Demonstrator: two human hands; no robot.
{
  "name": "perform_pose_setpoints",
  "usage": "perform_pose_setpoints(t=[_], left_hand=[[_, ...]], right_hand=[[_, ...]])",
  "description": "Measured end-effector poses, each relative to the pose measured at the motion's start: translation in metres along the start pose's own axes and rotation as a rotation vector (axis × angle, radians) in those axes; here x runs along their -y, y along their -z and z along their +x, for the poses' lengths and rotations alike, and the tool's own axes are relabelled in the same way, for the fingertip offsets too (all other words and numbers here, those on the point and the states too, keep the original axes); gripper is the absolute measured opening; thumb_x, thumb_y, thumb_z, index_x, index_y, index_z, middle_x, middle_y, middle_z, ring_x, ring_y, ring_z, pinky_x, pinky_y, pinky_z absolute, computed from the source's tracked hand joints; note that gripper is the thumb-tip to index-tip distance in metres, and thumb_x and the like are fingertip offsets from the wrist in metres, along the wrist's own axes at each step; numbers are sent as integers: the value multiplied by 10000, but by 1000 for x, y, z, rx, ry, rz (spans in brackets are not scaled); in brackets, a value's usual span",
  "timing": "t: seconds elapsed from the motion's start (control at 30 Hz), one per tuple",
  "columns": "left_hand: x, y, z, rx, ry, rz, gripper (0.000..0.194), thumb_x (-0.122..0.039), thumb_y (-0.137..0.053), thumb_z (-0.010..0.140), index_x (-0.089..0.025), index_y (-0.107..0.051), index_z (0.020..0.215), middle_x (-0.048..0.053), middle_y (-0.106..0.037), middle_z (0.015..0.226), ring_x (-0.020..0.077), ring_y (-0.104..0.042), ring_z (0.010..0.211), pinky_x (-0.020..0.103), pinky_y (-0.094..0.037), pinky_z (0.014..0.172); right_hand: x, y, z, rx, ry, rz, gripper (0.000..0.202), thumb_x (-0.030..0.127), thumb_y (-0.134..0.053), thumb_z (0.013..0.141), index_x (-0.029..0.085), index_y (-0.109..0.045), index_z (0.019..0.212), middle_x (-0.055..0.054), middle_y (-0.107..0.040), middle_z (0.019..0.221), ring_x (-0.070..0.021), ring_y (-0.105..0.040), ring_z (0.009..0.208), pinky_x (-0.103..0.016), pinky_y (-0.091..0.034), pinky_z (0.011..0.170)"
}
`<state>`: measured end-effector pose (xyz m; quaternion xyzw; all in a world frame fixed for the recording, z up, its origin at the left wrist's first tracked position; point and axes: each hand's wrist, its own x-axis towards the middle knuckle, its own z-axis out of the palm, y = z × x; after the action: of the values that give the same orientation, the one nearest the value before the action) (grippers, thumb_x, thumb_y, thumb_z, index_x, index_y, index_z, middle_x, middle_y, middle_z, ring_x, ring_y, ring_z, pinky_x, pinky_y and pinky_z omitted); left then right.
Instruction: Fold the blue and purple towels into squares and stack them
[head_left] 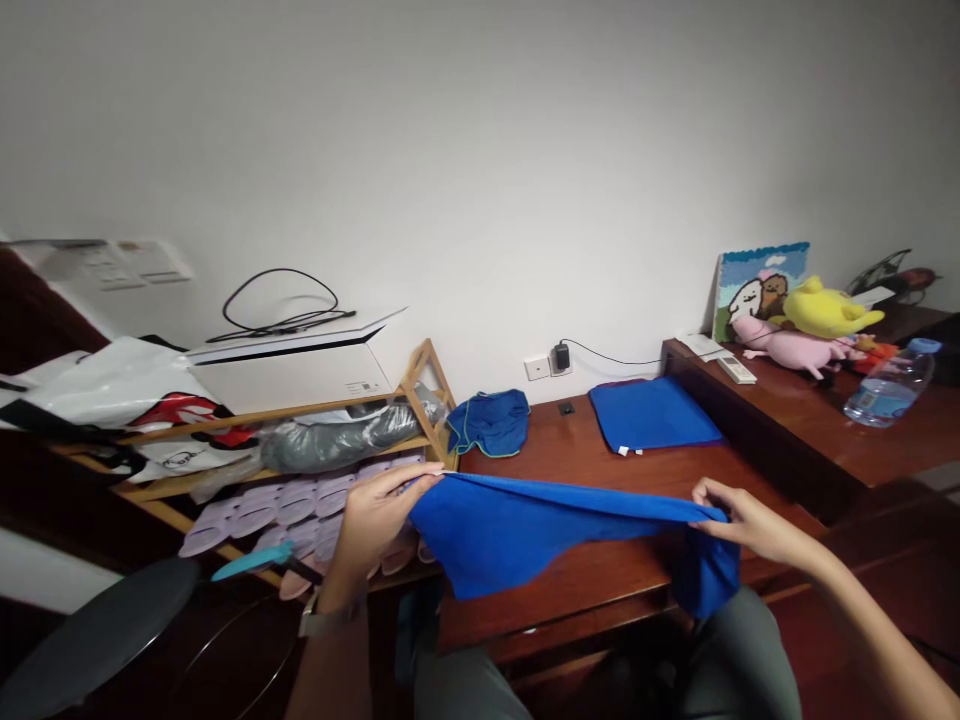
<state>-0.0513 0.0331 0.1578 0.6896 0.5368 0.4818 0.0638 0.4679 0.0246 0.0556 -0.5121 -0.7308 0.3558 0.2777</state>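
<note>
A bright blue cloth (495,535) is stretched between my two hands above the front of the dark red wooden desk (555,440). My left hand (382,510) pinches its left upper corner. At the other end my right hand (739,520) pinches the top edge, and part of the cloth hangs down below it near my knee. Behind lies a folded blue cloth (652,415) with small white tags, flat on the desk. A crumpled darker blue cloth (491,422) with a green-yellow edge rests at the desk's back left.
Left of the desk stands a wooden rack (431,400) with lilac slippers (255,508) and a white box (300,375). On the raised right surface are plush toys (799,345), a remote (736,370) and a water bottle (892,385). A charger (562,356) sits in the wall socket.
</note>
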Motion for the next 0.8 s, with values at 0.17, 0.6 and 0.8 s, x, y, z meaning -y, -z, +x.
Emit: perform_pose_setpoints(t=[0.17, 0.6, 0.8], left_hand=[[14, 7, 4, 14, 73, 10, 374, -602, -738, 826, -250, -857, 861, 33, -851, 942, 256, -811, 910, 338, -653, 912], [92, 14, 10, 194, 166, 120, 548, -768, -709, 763, -255, -864, 879, 33, -850, 947, 288, -809, 936, 351, -654, 888], [104, -1, 44, 122, 32, 214, 541, -755, -617, 843, -274, -856, 906, 12, -849, 997, 282, -802, 955, 365, -627, 927]], right_hand=[[-17, -2, -4, 52, -36, -94, 375, 603, -690, 839, 242, -623, 915, 14, -636, 848, -173, -577, 785, -283, -475, 745], [-71, 68, -21, 133, -145, -108, 503, 693, -734, 810, 227, -551, 759, 31, -569, 752, -153, -531, 722, -253, -433, 652], [-58, 106, 42, -2, -21, -276, 602, 813, -647, 795, 226, -731, 899, -46, -752, 927, -238, -681, 885, -313, -517, 815]])
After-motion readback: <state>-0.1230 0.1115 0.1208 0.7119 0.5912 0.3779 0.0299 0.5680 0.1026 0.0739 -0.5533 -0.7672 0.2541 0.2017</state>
